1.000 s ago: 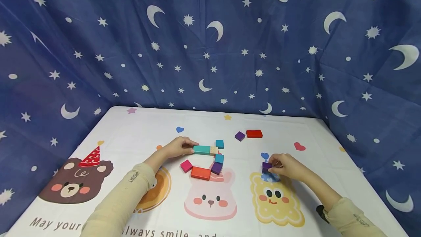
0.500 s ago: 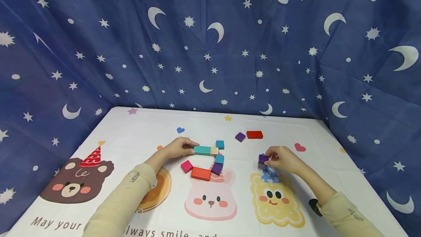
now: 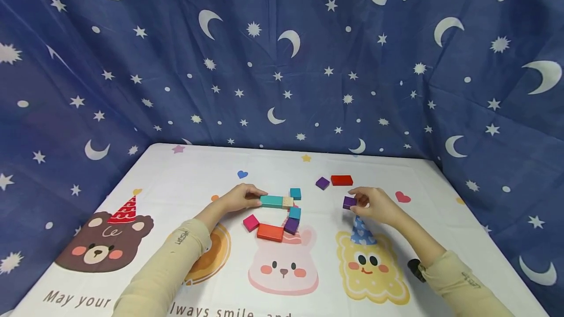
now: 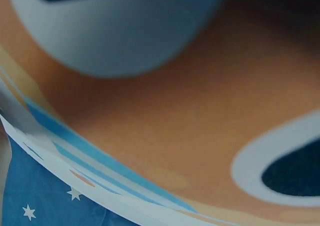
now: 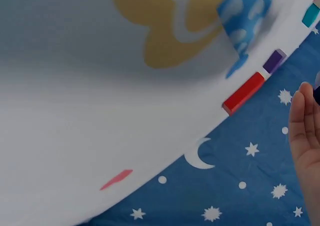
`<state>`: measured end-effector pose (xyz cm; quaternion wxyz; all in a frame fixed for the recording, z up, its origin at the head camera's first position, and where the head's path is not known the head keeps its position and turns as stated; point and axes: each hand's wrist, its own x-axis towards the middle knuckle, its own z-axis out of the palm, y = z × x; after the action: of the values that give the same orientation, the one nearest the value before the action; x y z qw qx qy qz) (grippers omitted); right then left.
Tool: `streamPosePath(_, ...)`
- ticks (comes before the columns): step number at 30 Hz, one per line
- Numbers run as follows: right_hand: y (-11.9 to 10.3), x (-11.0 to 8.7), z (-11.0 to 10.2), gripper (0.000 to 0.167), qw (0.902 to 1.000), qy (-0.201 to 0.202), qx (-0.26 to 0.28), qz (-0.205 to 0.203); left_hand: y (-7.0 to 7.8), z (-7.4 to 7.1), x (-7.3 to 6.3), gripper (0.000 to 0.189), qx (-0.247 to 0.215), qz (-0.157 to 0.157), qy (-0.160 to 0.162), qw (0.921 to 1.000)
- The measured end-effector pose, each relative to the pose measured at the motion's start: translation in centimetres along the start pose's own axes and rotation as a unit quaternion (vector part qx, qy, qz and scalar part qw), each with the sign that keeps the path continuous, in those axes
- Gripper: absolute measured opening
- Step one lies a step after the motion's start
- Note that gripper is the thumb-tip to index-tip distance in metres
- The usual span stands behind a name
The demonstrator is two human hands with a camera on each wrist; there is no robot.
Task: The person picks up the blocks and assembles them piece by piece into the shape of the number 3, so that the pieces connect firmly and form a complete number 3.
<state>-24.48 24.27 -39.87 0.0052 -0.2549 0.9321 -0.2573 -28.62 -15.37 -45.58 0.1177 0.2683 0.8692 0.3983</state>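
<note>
My right hand pinches a small purple cube between thumb and fingers, right of the blocks in the middle. In the right wrist view that hand shows at the right edge. With thumb and fingers at its left end, my left hand grips a long teal block. A pale wooden cube sits against the teal block's right end. Around it lie two blue cubes, one behind and one in front, the front one by another purple block.
A long orange-red block and a pink block lie in front of the teal one. Farther back, a purple block lies beside a red block. A starry blue curtain stands behind the white printed tablecloth.
My right hand has moved away from me and slightly left with the purple cube. My left hand has kept its place at the teal block.
</note>
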Motion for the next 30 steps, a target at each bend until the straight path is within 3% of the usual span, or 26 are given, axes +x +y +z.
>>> streamPosePath(4,-0.3,0.3,-0.3,0.043,0.9995,-0.013,-0.007,-0.029,0.0,-0.1,0.0,0.033,0.001,0.001,0.002,1.0)
streamPosePath(9,-0.5,0.4,-0.2,0.04,0.9987,-0.018,0.017,-0.044,0.0,-0.1,0.2,0.033,0.003,0.003,0.003,1.0)
streamPosePath(23,-2.2,2.4,0.0,0.036,0.9979,0.031,0.052,-0.019,0.3,-0.1,-0.2,0.033,0.0,0.013,0.001,0.9999)
streamPosePath(26,-2.7,2.8,0.3,0.034,0.9968,0.043,0.065,-0.016,-0.5,-0.3,0.0,0.035,-0.012,0.034,-0.002,0.9993)
streamPosePath(27,-2.8,3.0,0.5,0.034,0.9961,0.049,0.072,-0.015,-1.3,-0.2,0.3,0.036,-0.018,0.055,-0.003,0.9983)
streamPosePath(30,-3.1,3.5,0.9,0.036,0.9924,0.063,0.105,-0.003,-1.7,-0.2,0.3,0.037,-0.022,0.069,-0.006,0.9973)
